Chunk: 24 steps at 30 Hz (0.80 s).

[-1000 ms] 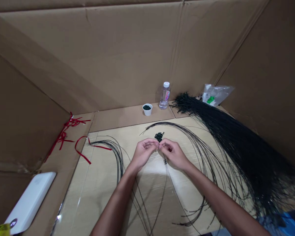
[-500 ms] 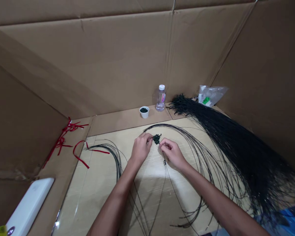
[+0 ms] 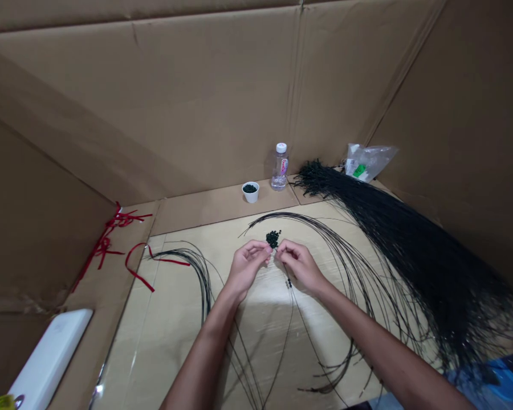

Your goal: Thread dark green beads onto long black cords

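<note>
Right hand (image 3: 299, 265)'s got a dark cord (image 3: 286, 271) pinched, long axis running back toward the person; left hand (image 3: 247, 265)'s bunched narrow, can't tell if it's holding anything.

Head camera | worn on head | faces forward and down | tabletop (image 3: 166, 327) near, cardboard wall (image 3: 214, 108) beyond

The person's left hand (image 3: 248, 265) and right hand (image 3: 301, 265) are bare, with slender fingers (image 3: 288, 245); the left forearm (image 3: 209, 341) and right forearm (image 3: 363, 327), slim and tapering, are bare too.
</note>
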Motion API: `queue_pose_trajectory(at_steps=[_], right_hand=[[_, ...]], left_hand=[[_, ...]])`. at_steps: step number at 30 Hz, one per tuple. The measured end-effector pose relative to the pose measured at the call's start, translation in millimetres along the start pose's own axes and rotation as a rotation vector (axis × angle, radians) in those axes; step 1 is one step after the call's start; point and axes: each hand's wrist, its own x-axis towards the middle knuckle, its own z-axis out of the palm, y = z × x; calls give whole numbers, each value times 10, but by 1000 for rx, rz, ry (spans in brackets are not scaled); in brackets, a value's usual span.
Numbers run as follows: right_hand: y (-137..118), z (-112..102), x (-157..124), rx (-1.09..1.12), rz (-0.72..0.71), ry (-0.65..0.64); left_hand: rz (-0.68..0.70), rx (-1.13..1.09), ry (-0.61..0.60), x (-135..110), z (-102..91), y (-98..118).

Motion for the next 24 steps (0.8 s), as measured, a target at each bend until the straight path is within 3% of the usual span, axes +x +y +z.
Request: queue_pose_trajectory(at_steps=[24], right_hand=[[-106, 10, -26, -13, -5, -21]], left_hand=[[-15, -52, -6, -49, 4, -19]])
